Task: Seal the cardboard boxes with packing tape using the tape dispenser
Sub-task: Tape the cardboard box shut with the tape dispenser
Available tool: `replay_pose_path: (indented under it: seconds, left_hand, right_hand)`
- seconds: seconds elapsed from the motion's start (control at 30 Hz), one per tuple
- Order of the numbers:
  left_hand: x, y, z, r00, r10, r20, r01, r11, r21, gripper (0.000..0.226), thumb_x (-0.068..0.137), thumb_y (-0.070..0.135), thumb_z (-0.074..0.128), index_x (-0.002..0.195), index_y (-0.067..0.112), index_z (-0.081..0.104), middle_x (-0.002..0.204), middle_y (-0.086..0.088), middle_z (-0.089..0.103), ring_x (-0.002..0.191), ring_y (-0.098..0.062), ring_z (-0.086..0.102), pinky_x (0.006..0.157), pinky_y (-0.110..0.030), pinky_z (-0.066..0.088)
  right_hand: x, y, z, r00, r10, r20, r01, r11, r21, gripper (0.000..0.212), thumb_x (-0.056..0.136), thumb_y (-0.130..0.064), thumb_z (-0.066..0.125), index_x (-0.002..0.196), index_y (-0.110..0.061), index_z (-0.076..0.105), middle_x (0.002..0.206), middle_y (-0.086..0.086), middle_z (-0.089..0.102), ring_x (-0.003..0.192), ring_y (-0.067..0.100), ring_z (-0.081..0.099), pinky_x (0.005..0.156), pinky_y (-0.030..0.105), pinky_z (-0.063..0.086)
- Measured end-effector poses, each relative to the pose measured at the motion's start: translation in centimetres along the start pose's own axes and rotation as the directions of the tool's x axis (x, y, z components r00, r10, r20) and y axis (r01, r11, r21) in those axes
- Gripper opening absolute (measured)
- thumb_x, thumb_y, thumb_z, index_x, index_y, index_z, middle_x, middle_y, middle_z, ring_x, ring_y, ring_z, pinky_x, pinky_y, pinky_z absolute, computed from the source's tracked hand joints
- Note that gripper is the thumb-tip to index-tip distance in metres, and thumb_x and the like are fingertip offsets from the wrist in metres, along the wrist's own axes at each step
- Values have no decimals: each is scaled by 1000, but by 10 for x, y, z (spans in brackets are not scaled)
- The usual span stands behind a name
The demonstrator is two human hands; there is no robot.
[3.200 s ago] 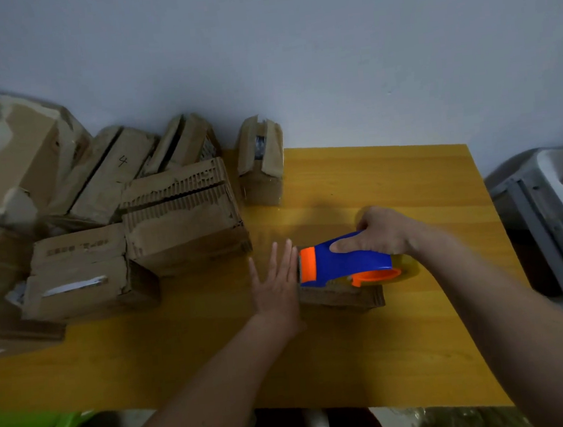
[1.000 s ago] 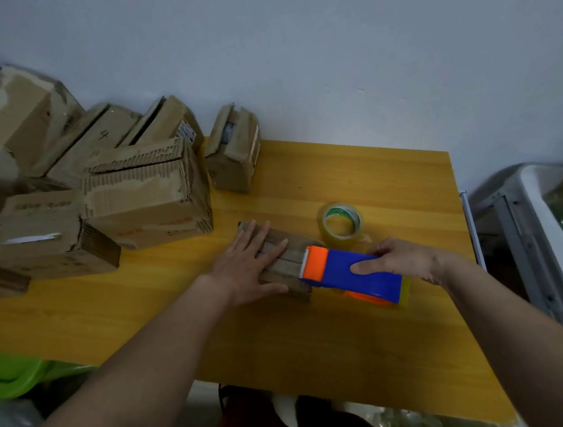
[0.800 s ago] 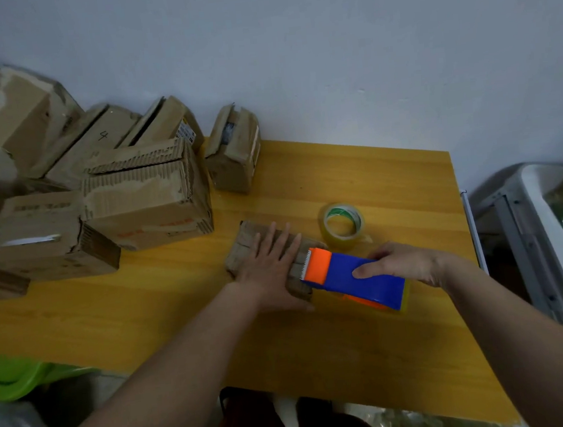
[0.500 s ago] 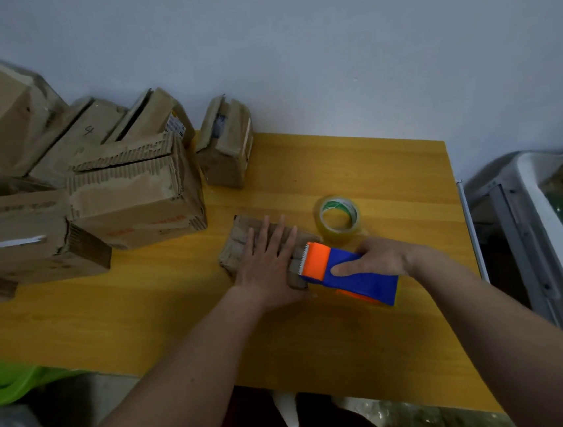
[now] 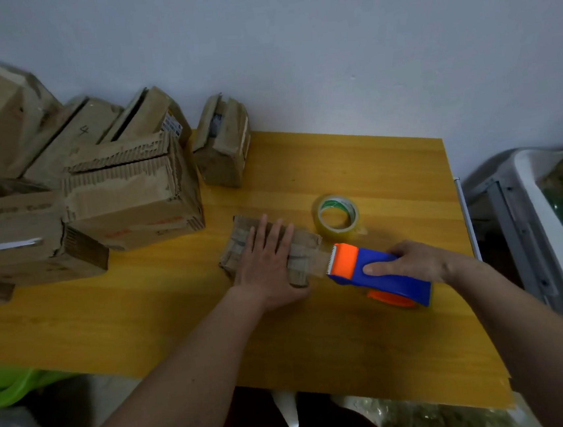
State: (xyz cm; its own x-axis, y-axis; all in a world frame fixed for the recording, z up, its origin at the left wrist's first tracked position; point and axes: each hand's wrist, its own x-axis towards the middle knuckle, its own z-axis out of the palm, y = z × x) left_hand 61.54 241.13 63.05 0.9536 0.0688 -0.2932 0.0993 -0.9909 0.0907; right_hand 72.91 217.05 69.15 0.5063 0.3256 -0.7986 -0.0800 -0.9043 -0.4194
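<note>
At frame centre, the left hand presses flat, fingers straight and slightly spread, on a small cardboard box lying on the yellow table. Just right, the right hand grips the blue tape dispenser (orange head facing the box), fingers curled round its body.

Your tape dispenser: blue body, orange head and orange wheel. Small cardboard box under your palm: dull brown, striped with clear tape bands. Spare tape roll: yellowish-clear, green-and-white core. Table: honey-yellow wood grain. Stacked cardboard boxes: brown, ribbed torn edges, one with faded red print. Bin at your lower left: bright green.
</note>
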Motion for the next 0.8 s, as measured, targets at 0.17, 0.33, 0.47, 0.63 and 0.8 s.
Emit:
replay_pose_path:
  seconds: [0.17, 0.33, 0.47, 0.63, 0.8]
  left_hand:
    - [-3, -13, -2, 998, 50, 40, -51, 998, 24, 128, 62, 96, 34, 151, 22, -20, 157, -3, -29, 141, -26, -34, 117, -51, -15]
    - [-11, -28, -1, 994, -107, -23, 107, 994, 15, 121, 53, 92, -22, 149, 17, -23, 154, -12, -34, 140, -30, -34, 117, -47, -17]
    - [-6, -31, -5, 981, -196, 10, 196, 979, -48, 127, 52, 94, -17, 149, 13, -23, 153, -19, -33, 141, -33, -31, 118, -45, -15]
    - [-3, -28, -4, 974, -225, 23, 226, 973, -40, 127, 51, 95, -14, 148, 15, -26, 152, -22, -33, 140, -35, -32, 118, -46, -15]
    - [-2, -27, -5, 970, -240, 31, 241, 970, -27, 122, 58, 93, -2, 148, 14, -27, 151, -23, -35, 140, -35, -33, 118, -47, -13]
  right_hand:
    - [2, -11, 8, 997, -80, -15, 81, 995, 62, 53, 64, -61, 71, 99, -21, 66, 94, 1, 72, 85, 19, 68, 74, 32, 54]
    - [11, -16, 17, 996, -88, -19, 89, 992, 84, 44, 72, -56, 72, 101, -22, 67, 95, -1, 71, 86, 17, 67, 71, 29, 53]
    - [10, -16, 16, 997, -80, -18, 81, 994, 74, 53, 63, -61, 72, 98, -21, 68, 94, 1, 73, 85, 20, 69, 80, 37, 54]
    - [7, -13, 13, 997, -64, -35, 67, 994, 85, 76, 45, -71, 68, 102, -21, 67, 97, 2, 72, 88, 22, 68, 85, 41, 55]
    - [5, -12, 6, 998, -56, -38, 57, 997, 46, 81, 43, -72, 69, 107, -22, 65, 101, 2, 70, 91, 21, 67, 82, 38, 55]
